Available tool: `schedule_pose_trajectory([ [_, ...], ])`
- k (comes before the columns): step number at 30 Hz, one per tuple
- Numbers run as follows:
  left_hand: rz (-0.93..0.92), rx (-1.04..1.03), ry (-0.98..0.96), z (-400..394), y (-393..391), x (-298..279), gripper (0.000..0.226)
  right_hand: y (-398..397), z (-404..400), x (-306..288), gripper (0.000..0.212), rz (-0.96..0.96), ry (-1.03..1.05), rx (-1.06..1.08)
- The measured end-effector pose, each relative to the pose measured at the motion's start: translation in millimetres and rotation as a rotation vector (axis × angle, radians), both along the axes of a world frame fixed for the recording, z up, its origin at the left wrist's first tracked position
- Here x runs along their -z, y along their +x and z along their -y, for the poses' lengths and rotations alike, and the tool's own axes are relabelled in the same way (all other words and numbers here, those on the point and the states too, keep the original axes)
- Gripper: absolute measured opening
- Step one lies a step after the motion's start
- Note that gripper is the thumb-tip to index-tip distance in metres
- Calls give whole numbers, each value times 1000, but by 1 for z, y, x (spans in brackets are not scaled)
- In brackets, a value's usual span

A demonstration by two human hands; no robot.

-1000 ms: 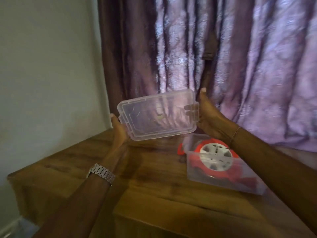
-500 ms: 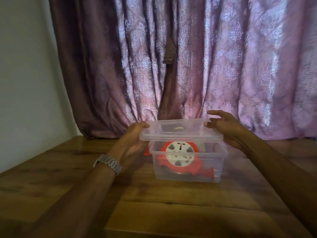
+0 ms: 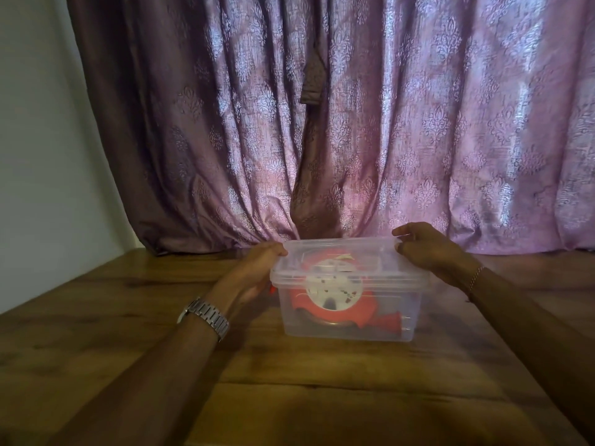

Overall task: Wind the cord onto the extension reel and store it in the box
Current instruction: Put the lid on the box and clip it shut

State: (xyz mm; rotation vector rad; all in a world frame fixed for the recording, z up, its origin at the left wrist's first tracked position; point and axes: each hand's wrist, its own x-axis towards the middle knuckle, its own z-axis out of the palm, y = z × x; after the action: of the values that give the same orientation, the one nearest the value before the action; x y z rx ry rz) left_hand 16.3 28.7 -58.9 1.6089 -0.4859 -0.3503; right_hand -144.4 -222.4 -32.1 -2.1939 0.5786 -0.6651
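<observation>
A clear plastic box (image 3: 347, 329) stands on the wooden table (image 3: 128, 317). Inside it lies the red extension reel (image 3: 328, 297) with a white round socket face, seen through the wall. The clear lid (image 3: 344, 252) rests on top of the box. My left hand (image 3: 254, 272) grips the lid's left edge, thumb on top. At the lid's right edge my right hand (image 3: 431, 252) holds on with its fingers curled over the rim. The cord itself is not distinguishable through the plastic.
A purple patterned curtain (image 3: 354, 123) hangs right behind the table's far edge. A pale wall (image 3: 42, 140) stands at the left. A metal watch (image 3: 206, 317) is on my left wrist and a thin bracelet on the right.
The lid was held up in the air with both hands, then came down over the box. Now it sits on the box rim with both hands at its ends.
</observation>
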Motion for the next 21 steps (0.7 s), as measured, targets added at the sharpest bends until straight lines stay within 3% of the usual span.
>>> schedule_pose_trajectory([
  [6,35,41,-30,0,3,8,28,-6,-6,3,30,-63,-61,62],
  [15,46,83,5,0,11,14,23,-7,-1,11,41,-132,-92,-3],
  [17,44,105,25,-1,11,12,24,-6,-1,11,42,-137,-4,-19],
  [21,40,109,114,-6,3,4,20,-12,4,18,37,-53,380,-88],
])
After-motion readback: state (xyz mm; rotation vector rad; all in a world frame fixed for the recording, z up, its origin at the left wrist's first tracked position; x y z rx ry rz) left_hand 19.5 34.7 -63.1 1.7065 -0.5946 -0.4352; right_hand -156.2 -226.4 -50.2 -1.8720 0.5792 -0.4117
